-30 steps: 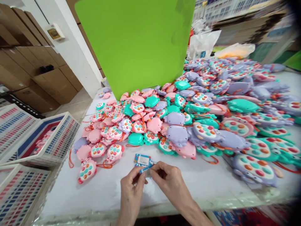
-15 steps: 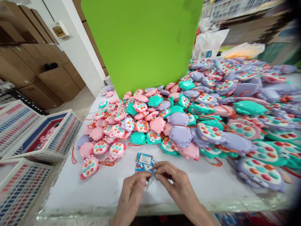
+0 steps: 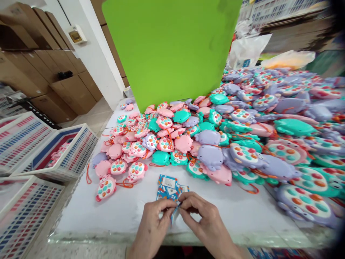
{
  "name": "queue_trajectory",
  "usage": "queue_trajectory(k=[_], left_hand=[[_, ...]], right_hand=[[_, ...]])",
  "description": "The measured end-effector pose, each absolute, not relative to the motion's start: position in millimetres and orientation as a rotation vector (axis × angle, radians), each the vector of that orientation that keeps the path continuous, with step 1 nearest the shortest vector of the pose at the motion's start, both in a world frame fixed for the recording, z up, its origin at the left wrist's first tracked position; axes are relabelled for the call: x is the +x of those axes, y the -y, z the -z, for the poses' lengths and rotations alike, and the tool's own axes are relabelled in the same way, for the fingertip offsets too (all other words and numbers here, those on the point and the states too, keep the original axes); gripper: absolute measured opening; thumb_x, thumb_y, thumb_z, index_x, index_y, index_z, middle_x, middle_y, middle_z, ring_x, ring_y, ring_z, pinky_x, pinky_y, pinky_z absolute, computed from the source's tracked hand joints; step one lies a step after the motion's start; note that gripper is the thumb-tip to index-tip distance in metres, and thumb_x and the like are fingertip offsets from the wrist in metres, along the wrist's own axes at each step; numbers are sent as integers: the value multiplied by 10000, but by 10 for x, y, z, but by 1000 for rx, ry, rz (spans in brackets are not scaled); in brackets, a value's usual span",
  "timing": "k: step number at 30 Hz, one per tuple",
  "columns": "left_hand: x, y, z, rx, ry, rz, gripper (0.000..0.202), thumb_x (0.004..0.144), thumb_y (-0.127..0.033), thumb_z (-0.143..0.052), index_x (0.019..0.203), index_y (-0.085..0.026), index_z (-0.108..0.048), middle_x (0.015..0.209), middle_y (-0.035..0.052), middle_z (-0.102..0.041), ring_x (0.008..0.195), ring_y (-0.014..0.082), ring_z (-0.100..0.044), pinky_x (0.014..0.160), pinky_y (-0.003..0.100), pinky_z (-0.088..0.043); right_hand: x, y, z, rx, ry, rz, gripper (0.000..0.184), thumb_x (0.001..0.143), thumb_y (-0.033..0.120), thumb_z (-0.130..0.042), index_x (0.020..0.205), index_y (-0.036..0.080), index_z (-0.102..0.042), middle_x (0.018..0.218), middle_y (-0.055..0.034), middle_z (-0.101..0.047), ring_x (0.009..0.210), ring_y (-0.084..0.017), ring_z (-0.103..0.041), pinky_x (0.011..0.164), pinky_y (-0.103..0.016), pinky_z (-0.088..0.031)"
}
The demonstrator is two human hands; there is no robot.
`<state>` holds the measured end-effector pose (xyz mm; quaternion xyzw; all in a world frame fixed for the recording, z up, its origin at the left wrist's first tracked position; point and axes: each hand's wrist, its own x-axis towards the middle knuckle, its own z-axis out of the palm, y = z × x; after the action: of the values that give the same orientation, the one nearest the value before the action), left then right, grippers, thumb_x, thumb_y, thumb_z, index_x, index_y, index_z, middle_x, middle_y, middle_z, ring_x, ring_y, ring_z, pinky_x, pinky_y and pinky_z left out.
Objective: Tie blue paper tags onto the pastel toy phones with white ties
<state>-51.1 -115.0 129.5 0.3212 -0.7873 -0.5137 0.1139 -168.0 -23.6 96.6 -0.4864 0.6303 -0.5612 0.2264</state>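
Note:
My left hand point(image 3: 155, 225) and my right hand point(image 3: 206, 219) meet above the white tabletop, near its front edge. Both pinch a small blue printed card point(image 3: 174, 213), seen nearly edge-on and partly covered by the fingers. Just beyond the fingertips lie several blue-and-red printed cards point(image 3: 165, 184) with white label patches, loosely overlapping. Behind them spreads a large heap of animal-shaped plastic toys in pink, teal and purple, with coloured round buttons and orange cord loops. The closest is a pink toy point(image 3: 137, 171) left of the cards.
A tall green panel point(image 3: 178, 50) stands behind the toys. White plastic baskets point(image 3: 81, 144) sit on the floor at the left, one with pink items inside. Cardboard boxes point(image 3: 72, 95) are stacked behind. A white plastic bag point(image 3: 249, 50) rests at the back right.
The view has shifted slightly, moving the scene a little rightward. My hands stay together, the card between them turned slightly, and another card's edge now shows beside my right fingers.

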Motion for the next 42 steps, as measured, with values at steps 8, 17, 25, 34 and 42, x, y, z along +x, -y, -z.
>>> queue_trajectory(k=[8, 17, 25, 34, 42], left_hand=[[-542, 1165, -1332, 891, 2306, 1601, 241, 773, -180, -465, 858, -192, -691, 730, 15, -668, 686, 154, -576, 646, 208, -421], [-471, 1184, -1240, 915, 2211, 1717, 225, 796, -269, -471, 826, -176, -675, 660, -1, -608, 624, 129, -517, 589, 194, -392], [-496, 1180, -1291, 873, 2469, 1526, 159, 803, -188, -421, 699, -174, -541, 610, -32, -508, 574, 102, -443, 547, 187, -326], [-570, 1125, -1183, 847, 2636, 1218, 177, 841, -174, -282, 702, -196, -389, 665, -1, -481, 615, 130, -454, 596, 229, -339], [-555, 1171, -1188, 898, 2583, 1164, 182, 853, -195, -318, 725, -186, -446, 654, -9, -483, 619, 124, -458, 573, 216, -330]], right_hand=[[-1686, 236, -1059, -1451, -1856, 1340, 196, 696, 25, -407, 596, 193, -420, 690, -5, -532, 500, -88, -468, 477, -182, -386], [-1706, 240, -1087, -1366, -1795, 1254, 164, 723, 59, -426, 620, 186, -438, 691, -5, -528, 545, -101, -476, 519, -192, -370], [-1727, 256, -1030, -1044, -1576, 1285, 77, 712, 156, -514, 638, 168, -498, 596, 23, -495, 530, -101, -466, 505, -206, -379], [-1744, 389, -874, -809, -1329, 1274, 214, 734, 354, -525, 760, 141, -530, 564, 34, -465, 427, -73, -445, 379, -181, -392], [-1740, 407, -728, -894, -1397, 1248, 308, 734, 440, -535, 640, 146, -533, 454, 63, -393, 355, -48, -322, 343, -167, -272]])
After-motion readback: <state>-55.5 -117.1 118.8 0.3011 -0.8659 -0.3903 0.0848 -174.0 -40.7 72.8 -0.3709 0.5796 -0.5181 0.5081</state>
